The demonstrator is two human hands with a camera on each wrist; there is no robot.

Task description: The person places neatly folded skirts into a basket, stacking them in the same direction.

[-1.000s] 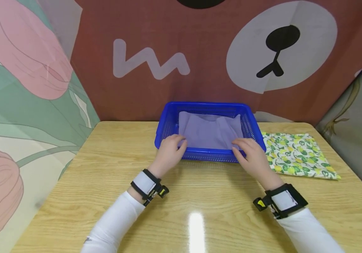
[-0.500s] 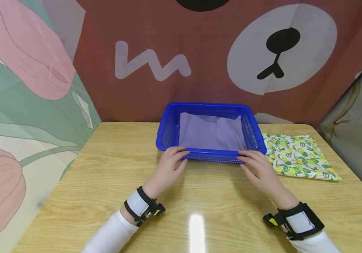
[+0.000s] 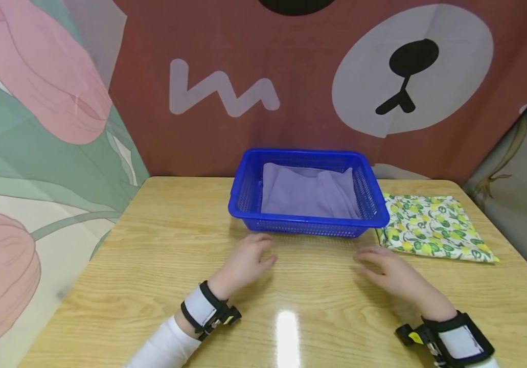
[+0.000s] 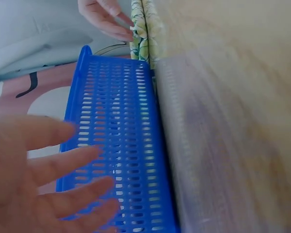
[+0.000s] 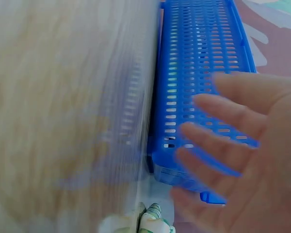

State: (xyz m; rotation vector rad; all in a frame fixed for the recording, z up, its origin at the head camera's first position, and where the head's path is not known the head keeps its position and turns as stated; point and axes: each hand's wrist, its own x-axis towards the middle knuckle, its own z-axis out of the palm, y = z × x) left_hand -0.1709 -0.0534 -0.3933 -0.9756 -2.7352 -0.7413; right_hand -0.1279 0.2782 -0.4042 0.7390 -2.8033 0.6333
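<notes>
A blue plastic basket [image 3: 309,223] with slotted walls stands at the back of the table. Inside it lies a folded purple cloth [image 3: 306,194]. My left hand [image 3: 242,263] is in front of the basket's near left corner, fingers loosely spread and holding nothing. On the other side, my right hand [image 3: 396,273] is in front of the near right corner, also holding nothing. Both wrist views show relaxed fingers apart from the basket wall [image 4: 121,145]. In the right wrist view the basket [image 5: 184,87] rises beyond the spread fingers.
A flat cloth item with a lemon print [image 3: 433,227] lies right of the basket, close against it. The wooden table [image 3: 176,220] meets a wall hanging [image 3: 199,138] with a bear face behind the basket. A camera strap sits on each wrist.
Both hands have drawn back from the basket's front rim toward the person, the right one also moving right. The purple cloth stays inside the basket, its right front part now lying flatter.
</notes>
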